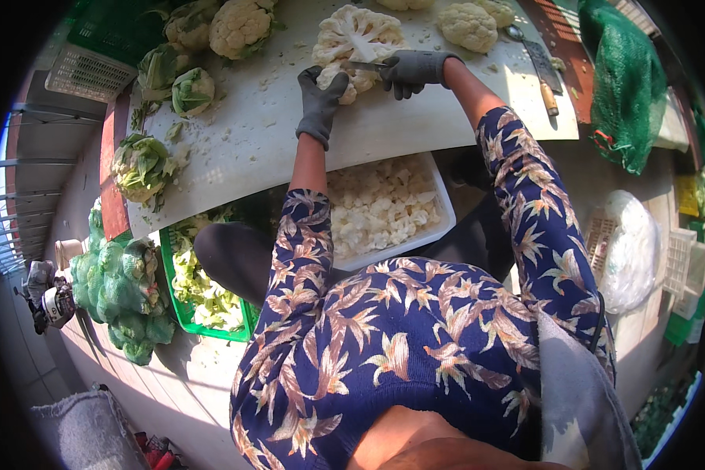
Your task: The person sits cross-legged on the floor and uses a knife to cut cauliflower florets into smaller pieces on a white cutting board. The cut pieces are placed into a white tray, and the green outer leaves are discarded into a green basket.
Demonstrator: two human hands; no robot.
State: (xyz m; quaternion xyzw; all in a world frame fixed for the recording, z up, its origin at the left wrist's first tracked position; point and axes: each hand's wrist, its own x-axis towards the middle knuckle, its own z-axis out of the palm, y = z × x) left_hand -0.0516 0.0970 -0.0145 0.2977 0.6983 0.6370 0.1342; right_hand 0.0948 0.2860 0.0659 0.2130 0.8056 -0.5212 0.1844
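Note:
On the white table lies a trimmed cauliflower head [361,32], its pale branching stems facing up. My left hand [322,100], in a grey glove, grips the near edge of a cauliflower piece [355,82] at the front of that head. My right hand [414,69], gloved the same way, is closed around a small knife, whose handle is hidden by the fingers. The knife blade [364,65] points left and lies against the cauliflower between my two hands. Below the table edge, a white tub [445,200] between my legs holds many cut cauliflower florets [382,205].
Whole cauliflowers [241,26] stand at the table's back and left. A cleaver [543,70] and a spoon [514,32] lie at right, beside a green mesh bag [625,88]. Left of my legs sits a green crate [173,294] of leaves, near netted vegetables [117,282].

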